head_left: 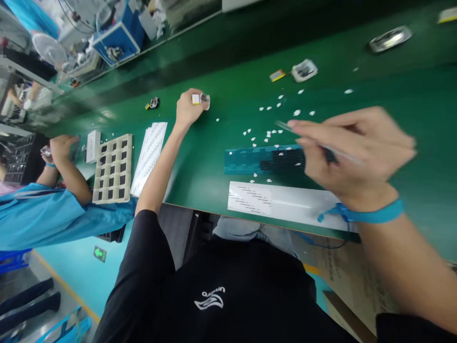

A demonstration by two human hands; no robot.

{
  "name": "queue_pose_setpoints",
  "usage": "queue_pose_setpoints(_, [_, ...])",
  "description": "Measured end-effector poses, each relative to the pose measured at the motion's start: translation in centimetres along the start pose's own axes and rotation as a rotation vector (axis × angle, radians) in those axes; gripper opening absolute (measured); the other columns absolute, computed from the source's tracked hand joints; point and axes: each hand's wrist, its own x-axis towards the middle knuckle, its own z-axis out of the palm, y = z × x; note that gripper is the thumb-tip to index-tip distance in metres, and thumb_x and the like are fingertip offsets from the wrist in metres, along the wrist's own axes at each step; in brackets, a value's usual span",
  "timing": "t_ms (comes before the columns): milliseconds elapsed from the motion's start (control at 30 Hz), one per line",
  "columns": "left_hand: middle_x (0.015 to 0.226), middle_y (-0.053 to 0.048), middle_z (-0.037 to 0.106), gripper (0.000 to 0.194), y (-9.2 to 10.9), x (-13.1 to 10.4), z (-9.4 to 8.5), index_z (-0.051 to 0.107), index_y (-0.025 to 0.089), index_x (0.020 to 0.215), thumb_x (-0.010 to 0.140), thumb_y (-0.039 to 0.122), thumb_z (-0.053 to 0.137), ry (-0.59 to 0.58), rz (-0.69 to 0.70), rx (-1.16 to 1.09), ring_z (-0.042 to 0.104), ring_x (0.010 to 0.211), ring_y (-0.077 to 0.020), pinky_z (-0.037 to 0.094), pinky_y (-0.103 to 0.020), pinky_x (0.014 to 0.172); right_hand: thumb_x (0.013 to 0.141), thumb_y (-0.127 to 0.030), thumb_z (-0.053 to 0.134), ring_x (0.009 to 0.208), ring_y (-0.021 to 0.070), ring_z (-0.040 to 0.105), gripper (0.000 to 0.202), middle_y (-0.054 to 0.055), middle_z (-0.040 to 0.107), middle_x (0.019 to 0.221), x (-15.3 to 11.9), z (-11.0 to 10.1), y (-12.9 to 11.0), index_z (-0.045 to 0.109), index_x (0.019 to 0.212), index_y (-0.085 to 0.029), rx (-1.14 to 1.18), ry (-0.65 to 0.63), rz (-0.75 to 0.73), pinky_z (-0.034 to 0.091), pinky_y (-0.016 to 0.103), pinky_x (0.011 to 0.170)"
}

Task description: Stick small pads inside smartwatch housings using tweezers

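My left hand is closed on a small open device housing on the green bench. A white battery with a yellow edge lies against it by my fingers. My right hand, slightly blurred, grips a pair of tweezers above the bench, their tips pointing left. Small white peeled backing pieces are scattered below and around the tips. Beneath my right hand lie a blue translucent strip with dark stickers and a white printed sheet. A blue wrist strap circles my right wrist.
Further back are an opened device with a yellow-edged battery, and a silver-rimmed device. To the left lie white printed sheets and a beige compartment tray. A co-worker in a blue sleeve works beyond it.
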Motion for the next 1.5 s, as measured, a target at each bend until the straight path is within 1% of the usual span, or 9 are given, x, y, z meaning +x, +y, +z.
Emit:
queue_pose_setpoints(133, [0.111, -0.006, 0.080, 0.021, 2.9, 4.2, 2.2, 0.072, 0.032, 0.107, 0.096, 0.049, 0.073, 0.135, 0.175, 0.085, 0.051, 0.143, -0.0320, 0.037, -0.063, 0.125, 0.100, -0.022, 0.073, 0.081, 0.0144, 0.073, 0.022, -0.005, 0.084, 0.106, 0.7, 0.9, -1.5, 0.081, 0.119, -0.031, -0.070, 0.040, -0.084, 0.060, 0.030, 0.067])
queue_pose_setpoints(300, [0.124, -0.016, 0.081, 0.043, 12.7, 3.0, 10.6, 0.079, 0.024, 0.108, 0.113, 0.050, 0.044, -0.198, 0.308, 0.147, 0.066, 0.131, -0.0372, 0.047, -0.063, 0.116, 0.102, -0.021, 0.068, 0.088, 0.0195, 0.074, 0.028, -0.006, 0.083, 0.114, 0.4, 0.6, -1.3, 0.080, 0.124, -0.036, -0.054, -0.104, -0.037, 0.064, 0.038, 0.072])
queue_pose_setpoints(533, [0.135, -0.014, 0.076, 0.019, 16.9, 2.3, 15.1, 0.071, 0.023, 0.099, 0.088, 0.020, 0.086, -0.288, 0.269, 0.112, 0.063, 0.140, -0.0344, 0.049, -0.058, 0.121, 0.105, -0.027, 0.066, 0.087, 0.0204, 0.071, 0.022, -0.002, 0.084, 0.110, -0.1, 1.2, -1.3, 0.079, 0.121, -0.036, -0.003, -0.124, 0.004, 0.063, 0.040, 0.074])
queue_pose_setpoints(667, [0.104, -0.003, 0.079, 0.016, 16.2, -1.7, 13.8, 0.061, 0.027, 0.098, 0.099, 0.015, 0.071, -0.251, 0.372, -0.216, 0.076, 0.105, -0.0217, 0.054, -0.053, 0.119, 0.111, -0.028, 0.053, 0.103, 0.0238, 0.073, 0.023, 0.006, 0.082, 0.104, 0.2, 0.9, -1.6, 0.076, 0.114, -0.027, 0.021, 0.042, 0.071, 0.064, 0.043, 0.083])
queue_pose_setpoints(800, [0.102, -0.005, 0.078, 0.016, 15.8, -9.7, 9.5, 0.054, 0.022, 0.122, 0.111, 0.035, 0.054, -0.380, 0.170, -0.741, 0.078, 0.081, -0.0165, 0.065, -0.034, 0.078, 0.114, -0.018, 0.037, 0.079, 0.0159, 0.069, 0.032, 0.002, 0.071, 0.084, 0.4, 0.5, -1.8, 0.068, 0.119, -0.021, 0.066, 0.160, 0.089, 0.058, 0.034, 0.074])
queue_pose_setpoints(900, [0.093, -0.002, 0.073, 0.035, 15.1, -16.3, 5.9, 0.053, 0.022, 0.129, 0.112, 0.051, 0.050, -0.488, 0.150, -0.907, 0.075, 0.073, -0.0148, 0.061, -0.027, 0.062, 0.112, -0.024, 0.056, 0.061, 0.0086, 0.059, 0.016, -0.005, 0.066, 0.075, 0.1, 0.6, -2.3, 0.068, 0.122, -0.022, 0.120, 0.122, 0.011, 0.049, 0.025, 0.061])
queue_pose_setpoints(1067, [0.084, 0.004, 0.069, 0.045, 14.7, -23.9, 3.0, 0.051, 0.024, 0.137, 0.113, 0.061, 0.044, -0.335, 0.173, -0.910, 0.068, 0.058, -0.0093, 0.060, -0.026, 0.064, 0.100, -0.025, 0.077, 0.071, 0.0096, 0.069, 0.010, -0.005, 0.075, 0.082, -1.0, 1.3, -3.3, 0.071, 0.108, -0.026, 0.199, 0.067, -0.081, 0.048, 0.024, 0.060])
queue_pose_setpoints(1233, [0.072, 0.005, 0.064, 0.046, 14.8, -25.8, 2.3, 0.049, 0.019, 0.142, 0.116, 0.056, 0.040, -0.237, 0.164, -0.844, 0.074, 0.070, -0.0139, 0.060, -0.026, 0.068, 0.106, -0.028, 0.068, 0.080, 0.0122, 0.076, 0.027, -0.001, 0.081, 0.098, -1.4, 1.0, -4.0, 0.070, 0.133, -0.028, 0.245, -0.017, -0.106, 0.053, 0.025, 0.061])
queue_pose_setpoints(1500, [0.114, -0.008, 0.079, 0.044, 14.4, -25.6, 1.6, 0.052, 0.023, 0.146, 0.117, 0.050, 0.033, -0.215, 0.254, -0.529, 0.079, 0.091, -0.0188, 0.059, -0.034, 0.081, 0.097, -0.013, 0.076, 0.084, 0.0145, 0.079, 0.032, -0.001, 0.081, 0.101, -0.6, 0.2, -4.8, 0.071, 0.126, -0.027, 0.264, -0.139, -0.146, 0.060, 0.026, 0.064])
